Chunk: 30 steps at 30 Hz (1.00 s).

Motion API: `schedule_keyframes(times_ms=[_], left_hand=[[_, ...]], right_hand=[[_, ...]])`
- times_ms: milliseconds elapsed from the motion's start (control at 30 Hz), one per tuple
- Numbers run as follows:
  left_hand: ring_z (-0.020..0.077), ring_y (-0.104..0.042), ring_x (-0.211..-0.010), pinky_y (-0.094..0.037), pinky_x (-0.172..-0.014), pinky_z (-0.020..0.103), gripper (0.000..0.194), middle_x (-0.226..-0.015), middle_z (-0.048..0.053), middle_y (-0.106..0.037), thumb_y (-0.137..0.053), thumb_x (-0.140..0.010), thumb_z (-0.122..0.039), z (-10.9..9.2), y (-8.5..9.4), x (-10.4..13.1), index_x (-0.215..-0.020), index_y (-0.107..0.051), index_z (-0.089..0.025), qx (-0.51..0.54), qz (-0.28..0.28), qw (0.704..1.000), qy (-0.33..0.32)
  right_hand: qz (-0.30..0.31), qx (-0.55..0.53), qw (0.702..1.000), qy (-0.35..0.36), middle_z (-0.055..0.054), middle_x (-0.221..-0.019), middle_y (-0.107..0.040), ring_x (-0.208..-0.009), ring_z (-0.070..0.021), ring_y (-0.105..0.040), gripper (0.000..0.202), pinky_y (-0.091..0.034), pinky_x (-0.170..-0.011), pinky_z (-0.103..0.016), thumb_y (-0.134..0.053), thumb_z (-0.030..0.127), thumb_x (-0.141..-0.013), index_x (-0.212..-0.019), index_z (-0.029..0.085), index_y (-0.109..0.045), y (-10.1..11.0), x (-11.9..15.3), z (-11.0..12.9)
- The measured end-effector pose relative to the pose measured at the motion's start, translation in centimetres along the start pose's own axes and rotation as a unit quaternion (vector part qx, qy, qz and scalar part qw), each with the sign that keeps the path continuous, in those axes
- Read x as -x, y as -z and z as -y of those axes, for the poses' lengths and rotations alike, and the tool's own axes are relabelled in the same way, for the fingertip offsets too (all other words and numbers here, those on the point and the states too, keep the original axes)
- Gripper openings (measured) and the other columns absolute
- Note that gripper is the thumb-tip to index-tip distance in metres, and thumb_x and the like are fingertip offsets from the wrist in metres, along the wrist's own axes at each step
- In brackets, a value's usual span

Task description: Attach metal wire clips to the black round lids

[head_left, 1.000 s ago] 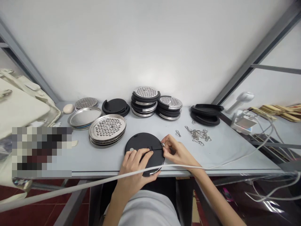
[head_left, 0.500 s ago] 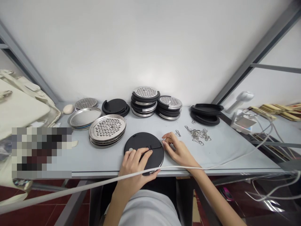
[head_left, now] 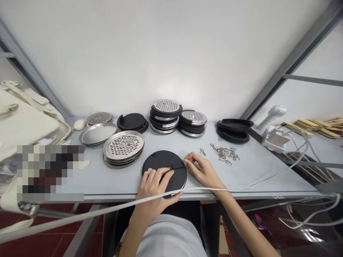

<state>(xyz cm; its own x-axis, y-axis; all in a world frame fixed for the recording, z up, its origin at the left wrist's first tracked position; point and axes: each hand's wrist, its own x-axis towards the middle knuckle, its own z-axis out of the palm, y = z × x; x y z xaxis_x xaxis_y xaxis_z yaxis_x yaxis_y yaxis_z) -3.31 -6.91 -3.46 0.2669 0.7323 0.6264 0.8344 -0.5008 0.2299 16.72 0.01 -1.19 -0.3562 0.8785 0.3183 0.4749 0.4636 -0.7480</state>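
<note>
A round black disc (head_left: 161, 159) with a shiny metal rim showing at its lower right lies flat near the table's front edge. My left hand (head_left: 154, 187) grips its near side, fingers across the top and thumb at the lower rim. At the disc's right edge, my right hand (head_left: 205, 171) has thumb and index finger pinched together. Whatever sits in that pinch is too small to make out. Just behind that hand are a single metal snap hook (head_left: 202, 152) and a pile of snap hooks (head_left: 225, 153). Left of the disc stands a stack of round metal graters (head_left: 123, 145).
Along the wall stand plain metal discs (head_left: 98, 134), black round holders (head_left: 132, 122), two stacks of graters in black holders (head_left: 166, 106) (head_left: 193, 116), and more black holders (head_left: 234, 124). A white cable (head_left: 107, 210) crosses in front of my hands. A cream bag (head_left: 24, 117) is at left.
My right hand's fingertips have moved slightly left, closer against the disc's right edge. The left hand keeps its grip on the disc; the view has shifted slightly.
</note>
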Motion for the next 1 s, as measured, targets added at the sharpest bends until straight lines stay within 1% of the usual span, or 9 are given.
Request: schedule_keyframes(times_ms=[200,367,467,600,700,767,867,1000], left_hand=[[0.0225,-0.058,-0.093,-0.038,-0.093,0.041,0.040,-0.108,0.008,-0.065,-0.063,-0.081,-0.043,-0.1,0.0,0.0,-0.113,-0.063,-0.020,-0.003,-0.007,1.000,0.002],[0.0225,-0.057,-0.092,-0.039,-0.091,0.040,0.041,-0.108,0.008,-0.065,-0.063,-0.081,-0.044,0.0,0.0,0.0,-0.113,-0.063,-0.019,-0.004,-0.001,1.000,0.001],[0.0222,-0.057,-0.091,-0.039,-0.090,0.040,0.040,-0.108,0.007,-0.065,-0.063,-0.081,-0.044,0.0,0.1,0.0,-0.113,-0.063,-0.020,-0.009,-0.002,1.000,0.002],[0.0223,-0.058,-0.091,-0.039,-0.091,0.040,0.040,-0.108,0.007,-0.065,-0.065,-0.080,-0.043,0.1,0.0,0.0,-0.113,-0.062,-0.020,-0.008,-0.002,1.000,0.000],[0.0230,-0.058,-0.094,-0.038,-0.093,0.041,0.042,-0.110,0.007,-0.065,-0.066,-0.079,-0.042,0.2,0.1,0.0,-0.115,-0.062,-0.020,-0.002,0.007,1.000,-0.001],[0.0232,-0.057,-0.095,-0.038,-0.093,0.041,0.043,-0.111,0.007,-0.065,-0.067,-0.078,-0.041,0.3,0.1,0.1,-0.115,-0.061,-0.020,0.001,0.009,1.000,-0.001],[0.0230,-0.057,-0.095,-0.038,-0.093,0.041,0.043,-0.110,0.007,-0.065,-0.067,-0.078,-0.041,0.3,0.0,0.1,-0.115,-0.061,-0.020,0.003,0.006,1.000,-0.002],[0.0225,-0.057,-0.093,-0.038,-0.092,0.040,0.042,-0.109,0.007,-0.065,-0.066,-0.079,-0.042,0.2,0.0,0.0,-0.114,-0.061,-0.020,0.000,0.001,1.000,-0.003]], right_hand=[[-0.010,-0.096,0.992,-0.078,0.001,-0.067,-0.053,-0.063,-0.0128,-0.049,0.028,-0.041,-0.062,-0.024,-0.051,0.045,-0.090,-0.083,0.018,-0.057,-1.1,-0.3,-0.1],[-0.031,-0.109,0.989,-0.094,0.003,-0.063,-0.048,-0.059,-0.0118,-0.045,0.030,-0.037,-0.057,-0.024,-0.052,0.047,-0.088,-0.085,0.018,-0.057,-1.9,-0.3,-0.8],[-0.038,-0.108,0.990,-0.086,0.004,-0.061,-0.046,-0.058,-0.0117,-0.043,0.026,-0.036,-0.057,-0.024,-0.053,0.044,-0.089,-0.088,0.019,-0.055,-1.9,-0.2,-0.9],[-0.019,-0.076,0.995,-0.064,0.004,-0.063,-0.047,-0.058,-0.0120,-0.043,0.019,-0.036,-0.058,-0.024,-0.048,0.038,-0.091,-0.088,0.020,-0.052,-1.6,0.0,-0.6],[-0.001,-0.058,0.997,-0.041,0.005,-0.065,-0.045,-0.058,-0.0117,-0.043,0.010,-0.036,-0.059,-0.024,-0.044,0.029,-0.091,-0.090,0.020,-0.048,-1.5,0.2,-0.2],[0.009,-0.045,0.999,-0.029,0.005,-0.066,-0.045,-0.058,-0.0115,-0.043,0.005,-0.036,-0.059,-0.024,-0.043,0.022,-0.089,-0.093,0.021,-0.045,-1.5,0.3,0.0],[0.019,-0.023,0.999,-0.026,0.006,-0.068,-0.045,-0.059,-0.0111,-0.044,0.013,-0.036,-0.059,-0.023,-0.044,0.015,-0.083,-0.095,0.021,-0.042,-1.6,0.5,0.4],[0.018,-0.009,0.999,-0.036,0.007,-0.066,-0.041,-0.057,-0.0105,-0.042,0.016,-0.035,-0.057,-0.022,-0.046,0.015,-0.079,-0.093,0.022,-0.040,-1.8,0.6,0.5]])
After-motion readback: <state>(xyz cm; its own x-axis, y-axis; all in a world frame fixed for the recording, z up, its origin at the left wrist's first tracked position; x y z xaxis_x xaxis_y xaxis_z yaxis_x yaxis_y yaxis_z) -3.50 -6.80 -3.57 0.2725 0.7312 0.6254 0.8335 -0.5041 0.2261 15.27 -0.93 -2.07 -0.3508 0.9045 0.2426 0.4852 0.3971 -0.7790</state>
